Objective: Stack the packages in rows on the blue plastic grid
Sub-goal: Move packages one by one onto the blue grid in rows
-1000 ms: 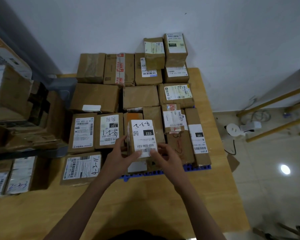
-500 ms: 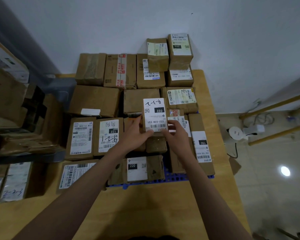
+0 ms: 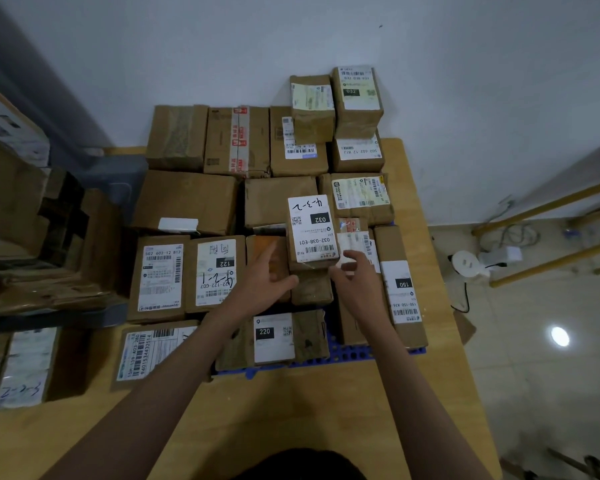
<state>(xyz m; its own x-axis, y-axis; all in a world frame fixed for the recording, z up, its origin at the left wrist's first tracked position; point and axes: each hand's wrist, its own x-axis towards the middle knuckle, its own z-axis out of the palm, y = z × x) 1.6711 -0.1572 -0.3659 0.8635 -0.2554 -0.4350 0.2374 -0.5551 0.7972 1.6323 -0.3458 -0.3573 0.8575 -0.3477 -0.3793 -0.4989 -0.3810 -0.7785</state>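
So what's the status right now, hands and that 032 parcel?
Left hand open, right hand open, both just below the 032 package. Package sits on top of other boxes, released. Nothing in the way.

Package 032 (image 3: 313, 233) atop the rows, package 220 (image 3: 274, 337) in front, package 150 (image 3: 400, 289) right.

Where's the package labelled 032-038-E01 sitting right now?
In the head view the 032-038-E01 package lies on top of the stack, centre-right, just beyond both hands, with the orange-topped box on its left and the long 150 box further right.
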